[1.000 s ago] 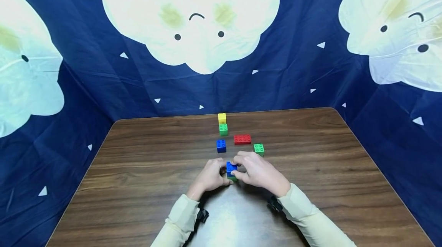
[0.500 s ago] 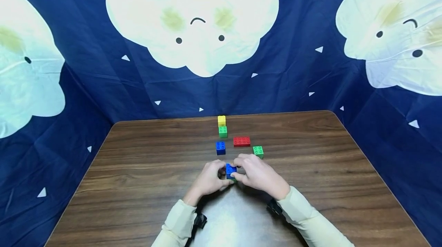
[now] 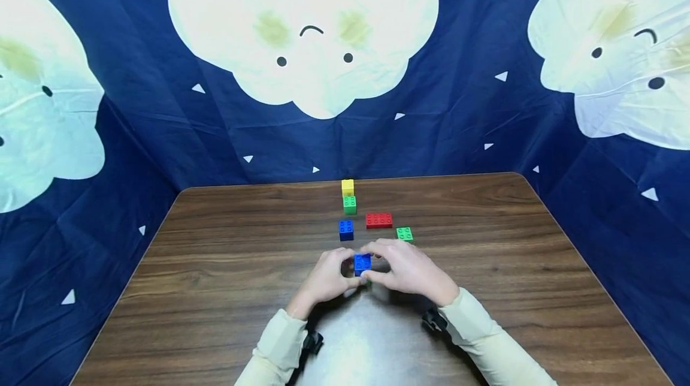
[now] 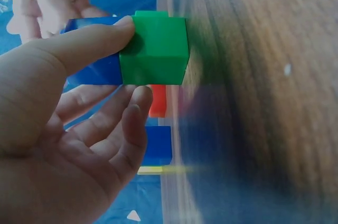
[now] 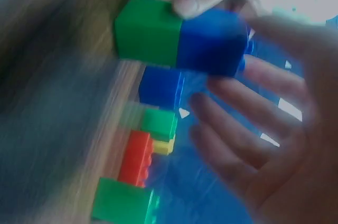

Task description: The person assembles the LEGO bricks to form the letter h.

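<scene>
Pinching stacked bricks (image 5: 178, 42), left hand (image 3: 324, 276) faces spread right hand (image 3: 409, 269), which part-hides green brick (image 3: 404, 234).

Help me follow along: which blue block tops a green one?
The nearer blue block, between left hand and right hand, atop a green block; the other blue block stands directly on the table.

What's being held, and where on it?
Blue-on-green brick stack: left hand pinches it, thumb at the seam. Right hand: can't tell whether it grips.
</scene>
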Motion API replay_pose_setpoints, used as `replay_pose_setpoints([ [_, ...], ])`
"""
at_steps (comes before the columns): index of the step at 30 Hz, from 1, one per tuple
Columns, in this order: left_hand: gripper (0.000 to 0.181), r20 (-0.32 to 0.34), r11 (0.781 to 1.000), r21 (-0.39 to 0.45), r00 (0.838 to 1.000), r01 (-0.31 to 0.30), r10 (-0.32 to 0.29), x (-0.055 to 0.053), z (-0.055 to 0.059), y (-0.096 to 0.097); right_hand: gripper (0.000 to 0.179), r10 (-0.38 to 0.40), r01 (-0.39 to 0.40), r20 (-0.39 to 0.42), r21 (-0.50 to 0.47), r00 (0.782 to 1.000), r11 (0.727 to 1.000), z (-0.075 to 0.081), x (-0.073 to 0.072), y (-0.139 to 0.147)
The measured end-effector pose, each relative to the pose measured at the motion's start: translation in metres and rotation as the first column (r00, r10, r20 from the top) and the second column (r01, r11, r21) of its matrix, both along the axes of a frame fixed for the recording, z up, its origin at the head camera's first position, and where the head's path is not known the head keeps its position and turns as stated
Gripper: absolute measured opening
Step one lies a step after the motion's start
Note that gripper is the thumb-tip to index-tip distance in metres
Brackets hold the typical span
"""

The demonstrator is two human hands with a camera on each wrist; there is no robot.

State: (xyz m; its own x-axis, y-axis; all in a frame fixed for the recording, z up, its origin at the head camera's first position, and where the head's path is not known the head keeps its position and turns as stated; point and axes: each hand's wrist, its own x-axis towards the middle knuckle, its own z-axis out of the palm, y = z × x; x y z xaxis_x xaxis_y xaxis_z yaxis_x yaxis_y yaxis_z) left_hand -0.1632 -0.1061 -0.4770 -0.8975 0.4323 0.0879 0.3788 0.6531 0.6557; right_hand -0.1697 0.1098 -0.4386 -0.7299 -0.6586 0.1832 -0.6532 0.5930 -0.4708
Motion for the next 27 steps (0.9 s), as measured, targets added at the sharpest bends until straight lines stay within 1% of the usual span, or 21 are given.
replay_pose_setpoints([
  [3, 0.028, 0.027, 1.0, 0.007, 1.0, 0.001, -0.001, 0.001, 0.0, -0.001, 0.061, -0.045, 0.046, 0.06, -0.018, 0.997, 0.999, -0.001, -0.004, 0.008],
  [5, 0.026, 0.048, 1.0, 0.005, 0.999, -0.001, 0.001, 0.002, 0.0, -0.002, 0.067, -0.1, 0.104, 0.088, -0.045, 0.991, 0.994, -0.002, -0.009, 0.015],
  [6, 0.026, 0.052, 1.0, 0.003, 0.999, -0.001, 0.001, 0.002, 0.0, -0.002, 0.067, -0.128, 0.133, 0.084, -0.057, 0.988, 0.989, -0.002, -0.012, 0.018],
  [9, 0.024, 0.053, 1.0, -0.003, 0.999, 0.0, 0.0, 0.002, 0.0, -0.002, 0.061, -0.215, 0.215, 0.001, -0.047, 0.977, 0.975, -0.002, -0.025, 0.03],
  [11, 0.025, 0.048, 1.0, -0.016, 0.999, -0.004, 0.005, 0.002, -0.001, -0.002, 0.055, -0.257, 0.257, -0.046, -0.006, 0.965, 0.966, -0.002, -0.033, 0.037],
  [13, 0.026, 0.046, 1.0, -0.026, 0.999, -0.003, 0.005, 0.002, -0.001, -0.002, 0.051, -0.278, 0.282, -0.069, 0.05, 0.958, 0.958, -0.004, -0.039, 0.045],
  [16, 0.028, 0.053, 0.999, -0.032, 0.999, 0.002, 0.0, 0.004, -0.001, -0.002, 0.049, -0.27, 0.273, -0.04, 0.13, 0.962, 0.953, -0.009, -0.044, 0.053],
  [18, 0.029, 0.055, 0.999, -0.032, 0.998, 0.012, -0.01, 0.005, 0.0, -0.003, 0.046, -0.258, 0.258, -0.016, 0.158, 0.966, 0.953, -0.014, -0.045, 0.057],
  [21, 0.031, 0.044, 0.999, -0.032, 0.999, 0.032, -0.03, 0.007, 0.0, -0.005, 0.04, -0.26, 0.257, 0.004, 0.148, 0.966, 0.955, -0.02, -0.048, 0.059],
  [23, 0.031, 0.03, 0.998, -0.035, 0.999, 0.047, -0.046, 0.007, 0.001, -0.008, 0.037, -0.274, 0.271, -0.002, 0.135, 0.962, 0.953, -0.023, -0.05, 0.059],
  [27, 0.027, 0.027, 0.998, -0.008, 0.998, 0.06, -0.06, 0.006, 0.005, -0.016, 0.037, -0.296, 0.294, 0.001, 0.122, 0.955, 0.948, -0.023, -0.052, 0.059],
])
